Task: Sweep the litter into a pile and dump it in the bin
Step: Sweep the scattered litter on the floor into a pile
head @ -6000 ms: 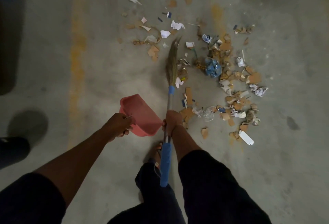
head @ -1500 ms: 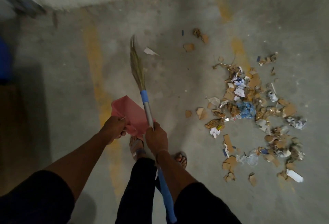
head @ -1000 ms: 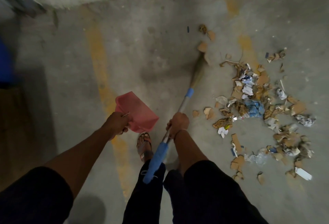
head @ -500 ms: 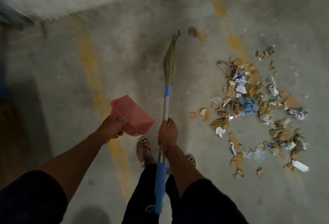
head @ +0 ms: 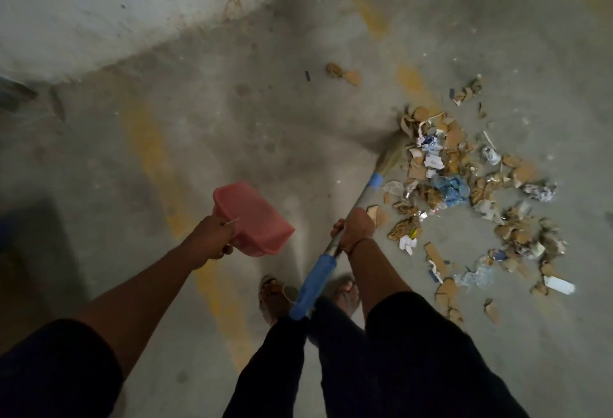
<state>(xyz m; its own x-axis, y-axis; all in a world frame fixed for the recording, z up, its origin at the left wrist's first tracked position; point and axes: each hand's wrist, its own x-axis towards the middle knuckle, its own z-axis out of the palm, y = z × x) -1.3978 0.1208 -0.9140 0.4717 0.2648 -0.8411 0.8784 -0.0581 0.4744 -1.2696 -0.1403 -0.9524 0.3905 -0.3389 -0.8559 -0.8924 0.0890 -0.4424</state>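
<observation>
Right of the right grip [head: 354,229] holding the broom [head: 364,194] lies litter [head: 464,185], bristles seemingly touching; left grip [head: 212,235] holds dustpan [head: 253,218].

One broom [head: 361,200] is in the right hand [head: 353,230] and one pink dustpan [head: 253,218] in the left hand [head: 212,236]. Two sandalled feet [head: 275,295] show below the hands. The litter [head: 464,192] right of the right hand holds too many scraps to count; three stray bits [head: 343,72] lie far above it.
</observation>
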